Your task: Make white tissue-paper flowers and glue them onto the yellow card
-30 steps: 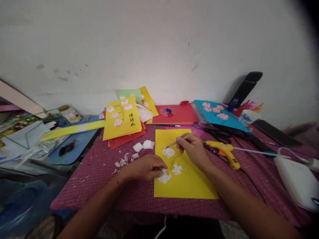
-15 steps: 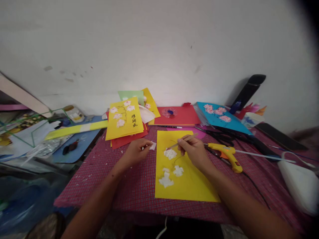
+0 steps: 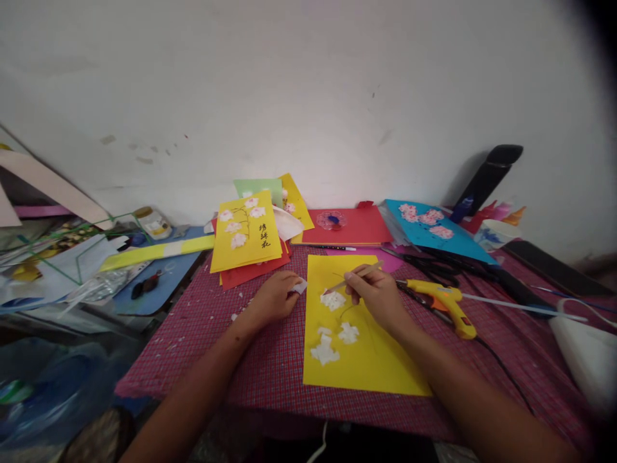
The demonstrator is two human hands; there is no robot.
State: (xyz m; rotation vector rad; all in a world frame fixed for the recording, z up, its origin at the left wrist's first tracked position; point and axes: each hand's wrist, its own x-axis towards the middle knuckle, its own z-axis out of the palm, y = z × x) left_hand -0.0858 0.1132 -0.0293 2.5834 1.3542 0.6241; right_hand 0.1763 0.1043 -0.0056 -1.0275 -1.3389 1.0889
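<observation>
My right hand (image 3: 373, 292) grips a light wooden stick (image 3: 366, 269) like a pen. Its reddish tip meets the top edge of a white paper blossom (image 3: 332, 300) on the yellow sheet (image 3: 376, 360). Two more white blossoms, one in the middle (image 3: 348, 333) and one at lower left (image 3: 324, 350), lie on that sheet, with thin drawn stems partly under my right hand. Left of the sheet, my left hand (image 3: 277, 297) pinches a small white piece of paper (image 3: 299, 287) between thumb and fingers.
A yellow glue gun (image 3: 446, 302) lies right of the sheet, near black scissors (image 3: 434, 265). Finished flower cards (image 3: 243, 247) are stacked at back left; a blue card (image 3: 419, 225) lies at back right. A clear palette (image 3: 331, 220) with paint rests on red paper (image 3: 359, 228).
The view has shifted slightly, so everything sits a little further right. My left hand has turned, and the paper piece in it is now lifted and tilted. The stick stays at the upper blossom.
</observation>
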